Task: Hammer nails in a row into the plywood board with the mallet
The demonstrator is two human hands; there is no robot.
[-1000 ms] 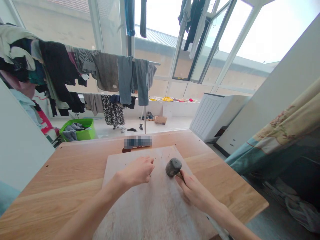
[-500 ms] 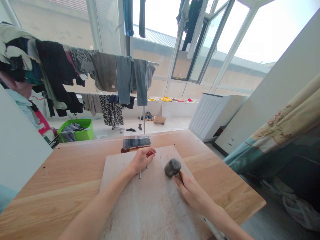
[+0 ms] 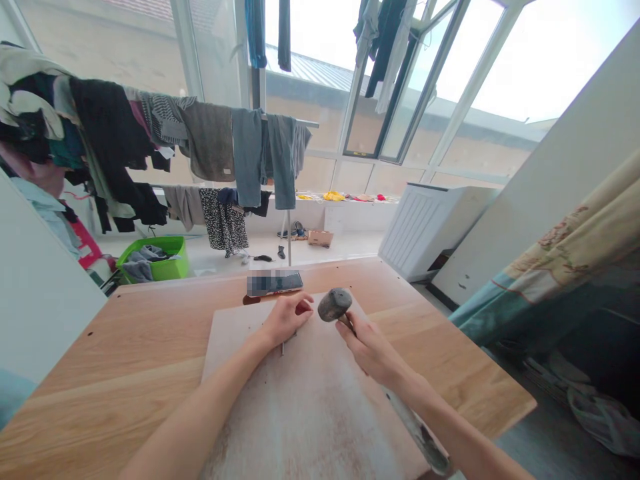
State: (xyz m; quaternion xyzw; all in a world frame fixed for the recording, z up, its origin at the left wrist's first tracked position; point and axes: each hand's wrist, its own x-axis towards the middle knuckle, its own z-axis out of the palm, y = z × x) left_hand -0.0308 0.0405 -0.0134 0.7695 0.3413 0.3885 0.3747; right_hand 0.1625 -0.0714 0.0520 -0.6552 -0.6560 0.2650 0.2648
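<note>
My left hand (image 3: 287, 318) rests on a pale wooden board (image 3: 310, 407) with its fingers pinched together around a small nail (image 3: 283, 347) that stands on the board. My right hand (image 3: 367, 347) grips the handle of a hammer. The dark hammer head (image 3: 334, 304) is raised just above the board, a little to the right of my left fingers. The long handle end (image 3: 417, 433) sticks out behind my wrist.
The board lies on a light wooden table (image 3: 115, 353). A phone (image 3: 275, 283) lies at the table's far edge. Beyond stand a drying rack with clothes (image 3: 210, 147), a green basket (image 3: 157, 260) and a white cabinet (image 3: 430, 227). A patterned curtain (image 3: 575, 260) hangs at right.
My left hand moved forward and pinched a nail upright on the board. My right hand lifted the hammer and brought its head left, close to my left fingers.
</note>
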